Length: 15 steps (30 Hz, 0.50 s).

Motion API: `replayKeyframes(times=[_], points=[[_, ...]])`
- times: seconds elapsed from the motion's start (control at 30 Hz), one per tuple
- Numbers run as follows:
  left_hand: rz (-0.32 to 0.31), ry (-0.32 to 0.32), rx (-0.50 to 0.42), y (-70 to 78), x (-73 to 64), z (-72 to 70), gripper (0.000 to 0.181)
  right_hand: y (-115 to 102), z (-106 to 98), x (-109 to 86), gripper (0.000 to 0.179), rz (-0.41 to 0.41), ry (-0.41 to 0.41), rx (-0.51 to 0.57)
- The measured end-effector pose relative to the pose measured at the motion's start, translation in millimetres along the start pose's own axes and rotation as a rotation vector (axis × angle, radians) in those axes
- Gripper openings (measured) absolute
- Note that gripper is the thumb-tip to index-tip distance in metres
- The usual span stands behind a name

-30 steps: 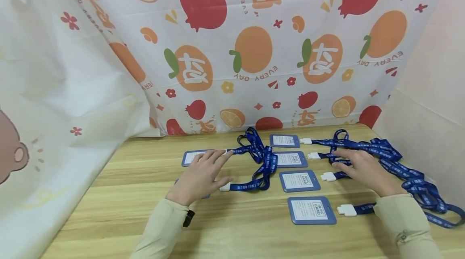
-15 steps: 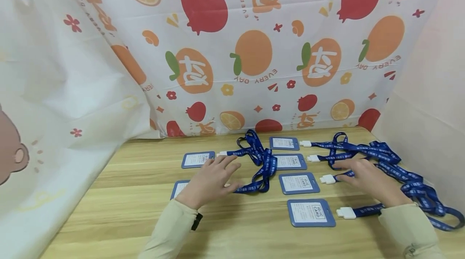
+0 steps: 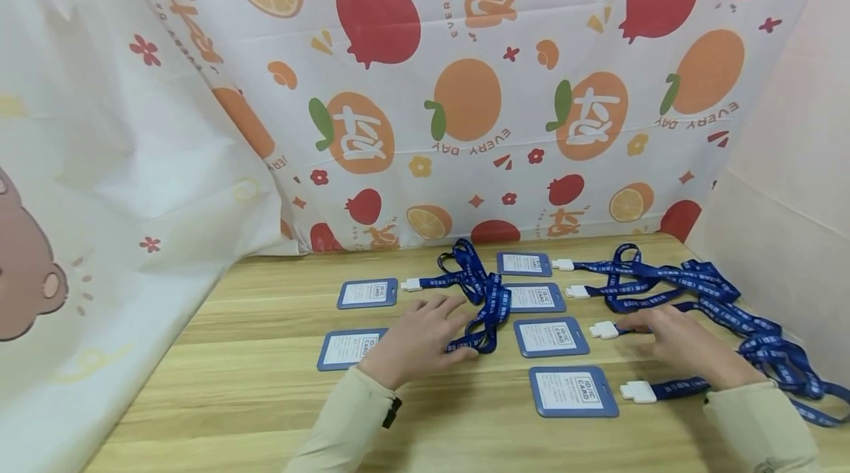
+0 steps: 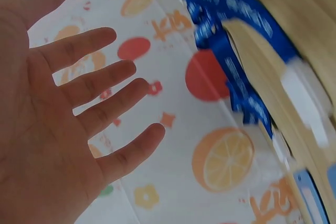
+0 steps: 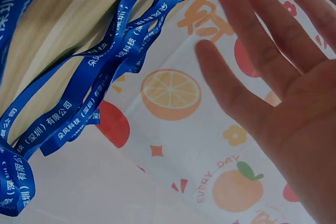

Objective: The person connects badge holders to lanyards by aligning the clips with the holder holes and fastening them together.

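A fruit-print cloth hangs behind a wood-grain tabletop. On the wood lie six blue-framed ID card holders, two in a left column and four in a right one. White clips on printed blue lanyards lie beside the holders, just apart where the join shows. The left hand hovers by the lower left holder, fingers spread, gripping nothing. The right hand has parted fingers and no hold on anything; it hangs over the lanyard of the third holder down on the right — whether a fingertip touches the ribbon, I cannot tell.

For neat handling, pinching a stiff clip should give better control than tugging loose ribbon, and low, light hands should keep the rows straight. The tangled loops look likely to drag their neighbours.

The head view hides the lower left clip behind the left hand; the left wrist view shows a large, blurred clip, apparently that one. Only the right wrist view makes the lanyards' white Chinese lettering sharp.
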<state>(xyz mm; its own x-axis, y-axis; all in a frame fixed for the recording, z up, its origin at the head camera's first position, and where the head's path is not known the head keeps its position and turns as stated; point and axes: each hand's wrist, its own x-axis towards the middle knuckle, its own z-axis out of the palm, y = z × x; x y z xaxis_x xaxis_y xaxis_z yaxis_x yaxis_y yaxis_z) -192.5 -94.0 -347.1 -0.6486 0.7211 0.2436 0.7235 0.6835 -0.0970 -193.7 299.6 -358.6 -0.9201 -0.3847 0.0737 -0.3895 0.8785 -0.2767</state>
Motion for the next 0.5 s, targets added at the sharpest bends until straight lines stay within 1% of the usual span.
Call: replayKeyframes(times=[0.13, 0.23, 0.37, 0.5], points=[[0.002, -0.067, -0.046, 11.1, 10.4, 4.1, 0.053, 3, 0, -0.6, 0.034, -0.003, -0.051, 0.022], [-0.009, -0.094, -0.075, 15.0, 12.6, 7.1, 0.052, 3, -1, -1.4, 0.037, 0.022, -0.109, 0.045], [-0.007, -0.104, -0.057, 17.6, 12.6, 12.2, 0.051, 1, 0, -1.8, 0.037, 0.093, -0.213, 0.073], [0.018, -0.124, -0.034, 25.4, 18.4, 18.5, 0.049, 1, 3, -1.2, 0.043, 0.115, -0.276, 0.098]])
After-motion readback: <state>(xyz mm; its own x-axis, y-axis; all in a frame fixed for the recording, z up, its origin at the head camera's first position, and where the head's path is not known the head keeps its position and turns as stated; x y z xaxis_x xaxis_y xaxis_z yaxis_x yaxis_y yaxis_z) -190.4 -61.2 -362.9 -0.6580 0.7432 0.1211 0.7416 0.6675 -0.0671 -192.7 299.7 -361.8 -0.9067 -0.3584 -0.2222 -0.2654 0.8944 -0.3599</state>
